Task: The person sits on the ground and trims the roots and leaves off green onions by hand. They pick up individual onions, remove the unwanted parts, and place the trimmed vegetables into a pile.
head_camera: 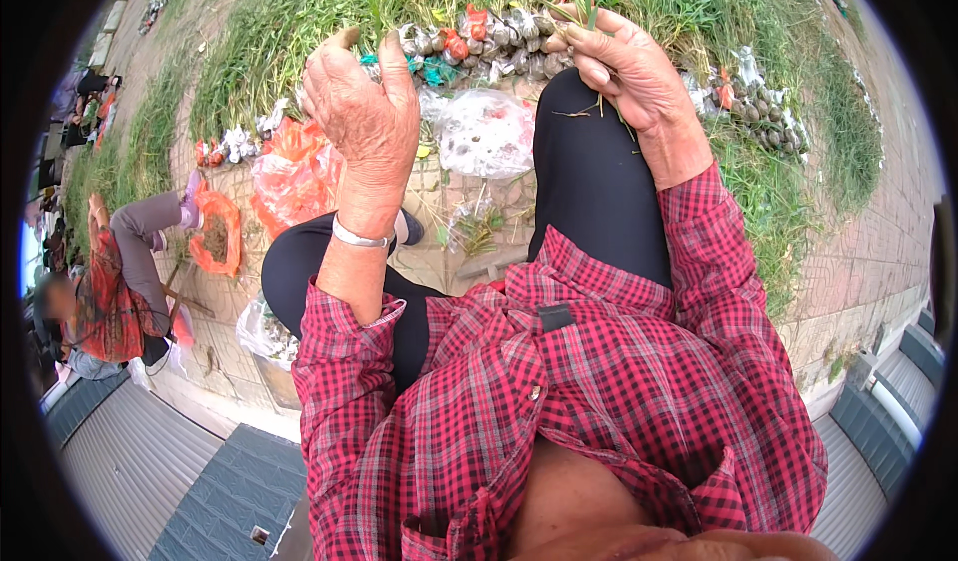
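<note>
My left hand [363, 100] is raised over a crumpled orange plastic bag [296, 172], thumb and fingers apart, nothing visible between them. At the right, my right hand [625, 63] pinches long green grass stalks [591, 14] between thumb and fingers; thin stems and roots hang below it over my right knee. Between and beyond my hands lies a row of small knotted plastic bundles [516, 33], mostly grey, some red-orange. Nearer me, a clear plastic bag [486, 134] with bits in it rests on the paving. Pulled grass [292, 52] is heaped behind the row.
Another person [120, 291] sits at the left, near an orange bag [236, 239] of dark material. A white plastic bag [266, 333] stands beside my left knee. More knotted bundles [771, 115] lie at the right by the grass. Loose grass sprigs [475, 231] lie between my legs.
</note>
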Available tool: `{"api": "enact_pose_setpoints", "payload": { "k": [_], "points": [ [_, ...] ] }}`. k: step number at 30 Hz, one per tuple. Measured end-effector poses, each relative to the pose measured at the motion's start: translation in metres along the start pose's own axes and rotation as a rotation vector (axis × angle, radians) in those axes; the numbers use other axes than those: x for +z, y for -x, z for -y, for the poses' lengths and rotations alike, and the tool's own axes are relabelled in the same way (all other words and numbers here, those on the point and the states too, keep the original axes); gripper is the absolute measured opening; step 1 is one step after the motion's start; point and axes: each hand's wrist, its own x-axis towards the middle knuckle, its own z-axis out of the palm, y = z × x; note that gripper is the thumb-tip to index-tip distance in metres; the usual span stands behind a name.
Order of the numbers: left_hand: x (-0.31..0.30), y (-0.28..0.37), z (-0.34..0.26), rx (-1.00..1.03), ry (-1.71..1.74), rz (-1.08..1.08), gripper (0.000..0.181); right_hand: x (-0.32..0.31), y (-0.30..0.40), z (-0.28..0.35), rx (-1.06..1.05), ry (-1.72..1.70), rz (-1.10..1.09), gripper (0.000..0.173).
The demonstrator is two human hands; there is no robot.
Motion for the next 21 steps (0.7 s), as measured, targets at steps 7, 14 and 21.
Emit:
{"api": "enact_pose_setpoints", "payload": {
  "k": [7,14,21],
  "points": [
    [0.01,0.02,-0.064,-0.871,1.247,0.746,0.055,0.014,0.002,-0.01,0.019,0.218,0.094,0.023],
    [0.018,0.017,-0.055,-0.9,1.71,0.936,0.042,0.025,0.001,-0.022,0.192,0.329,0.246,0.028],
    [0.024,0.018,-0.042,-1.005,1.787,0.769,0.032,0.032,0.006,-0.013,0.267,0.246,0.236,0.042]
  ]
}}
